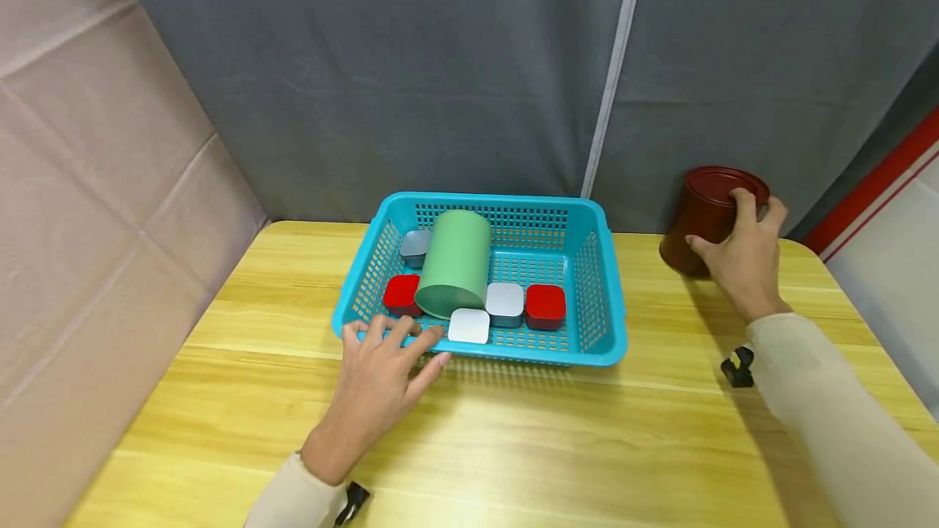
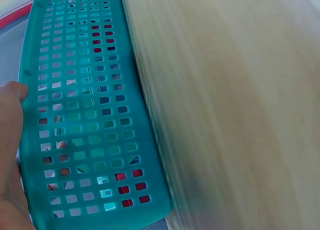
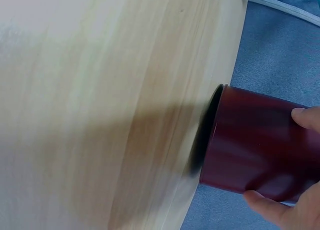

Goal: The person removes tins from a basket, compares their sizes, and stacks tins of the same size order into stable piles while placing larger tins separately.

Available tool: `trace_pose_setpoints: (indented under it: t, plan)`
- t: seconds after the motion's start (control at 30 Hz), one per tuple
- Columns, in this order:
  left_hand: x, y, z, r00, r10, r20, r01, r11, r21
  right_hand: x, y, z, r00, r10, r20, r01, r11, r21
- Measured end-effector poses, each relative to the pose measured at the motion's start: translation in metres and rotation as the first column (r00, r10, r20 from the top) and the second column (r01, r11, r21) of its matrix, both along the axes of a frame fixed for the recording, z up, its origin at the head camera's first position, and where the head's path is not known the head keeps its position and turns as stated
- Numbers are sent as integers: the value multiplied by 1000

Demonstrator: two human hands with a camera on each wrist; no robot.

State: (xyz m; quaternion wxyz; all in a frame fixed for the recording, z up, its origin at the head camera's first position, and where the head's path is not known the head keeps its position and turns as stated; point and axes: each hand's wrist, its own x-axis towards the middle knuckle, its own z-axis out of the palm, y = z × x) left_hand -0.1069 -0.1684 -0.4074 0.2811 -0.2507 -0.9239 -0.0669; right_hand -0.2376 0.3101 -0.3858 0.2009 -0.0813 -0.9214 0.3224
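A turquoise plastic basket (image 1: 614, 300) with grid walls stands on the wooden table. My left hand (image 1: 380, 381) holds its front rim at the left, fingers over the edge. In the left wrist view only part of that hand (image 2: 11, 145) shows beside the basket wall (image 2: 82, 120). Near the back right corner, my right hand (image 1: 748, 259) grips a dark red lidded canister (image 1: 700, 222) around its upper part. The canister (image 3: 255, 142) looks upright; whether its base touches the table is unclear.
A green cylinder (image 1: 456, 259) lies in the basket, among red-topped boxes (image 1: 546, 304), white-topped boxes (image 1: 504, 300) and a grey-topped box (image 1: 416, 244). A grey curtain (image 1: 440, 104) hangs behind the table (image 1: 587, 446). A pinkish padded wall (image 1: 110, 186) borders the left.
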Motion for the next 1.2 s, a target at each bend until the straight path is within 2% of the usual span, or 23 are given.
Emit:
trace_pose_setpoints:
  t: [0.23, 0.67, 0.87, 1.2]
  plan:
    - [-1, 1, 0, 1000, 4, -12, -4, 1000, 3, 3, 0, -1, 1000, -7, -9, 7, 1000, -12]
    - [0, 1, 0, 1000, 13, 6, -13, 1000, -6, 7, 1, -3, 999, -32, 16, 33, 999, -33]
    - [-1, 1, -1, 1000, 3, -14, -3, 1000, 5, 9, 1, -2, 999, -36, 26, 37, 999, -18]
    - [-2, 1, -2, 999, -6, -40, 6, 1000, 16, 10, 1, 4, 993, -70, 93, 67, 997, 36]
